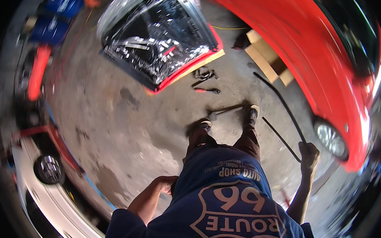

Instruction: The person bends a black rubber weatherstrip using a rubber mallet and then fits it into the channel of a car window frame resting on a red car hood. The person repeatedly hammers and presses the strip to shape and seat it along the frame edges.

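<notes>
Standing on concrete floor (pixel 125 137), looking down. Far left: white car (pixel 48 193). Left hand (pixel 166 183) rests at the hip against the blue shirt (pixel 224 206); grip state cannot be told, fingers hidden. Centre: detached headlight unit (pixel 161 36) on the floor, hand tools (pixel 205 80) just beside it, hammer (pixel 223 112) between the shoes. Right hand (pixel 308 154), grip closed around a long black strip (pixel 283 107) that arcs up beside the red car (pixel 329 63). Risk, as judged: strip tip could scuff the red paint; the hammer underfoot is a trip hazard.
</notes>
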{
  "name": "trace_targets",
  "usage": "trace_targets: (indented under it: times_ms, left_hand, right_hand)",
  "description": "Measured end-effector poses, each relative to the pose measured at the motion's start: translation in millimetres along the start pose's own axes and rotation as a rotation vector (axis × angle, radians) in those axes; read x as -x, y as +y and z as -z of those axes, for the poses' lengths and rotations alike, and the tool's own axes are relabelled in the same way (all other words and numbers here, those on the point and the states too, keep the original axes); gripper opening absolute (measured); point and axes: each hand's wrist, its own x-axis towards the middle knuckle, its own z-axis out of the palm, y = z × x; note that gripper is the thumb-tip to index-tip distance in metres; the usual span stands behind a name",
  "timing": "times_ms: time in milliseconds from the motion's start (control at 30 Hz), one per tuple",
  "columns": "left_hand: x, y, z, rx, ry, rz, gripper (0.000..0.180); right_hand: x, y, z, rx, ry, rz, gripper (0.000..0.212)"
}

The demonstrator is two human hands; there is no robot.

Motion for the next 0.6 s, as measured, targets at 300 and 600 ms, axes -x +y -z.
trace_targets:
  times_ms: [300,600]
  left_hand:
    - [-146,-8,-215,0.131,0.017,-0.353,0.047]
    - [-240,7,-313,0.912,0.336,-0.602,0.029]
  right_hand:
    - [-222,-63,-16,0.156,-0.73,0.499,0.038]
    - [-208,-119,-123,-0.005,-0.799,0.993,0.034]
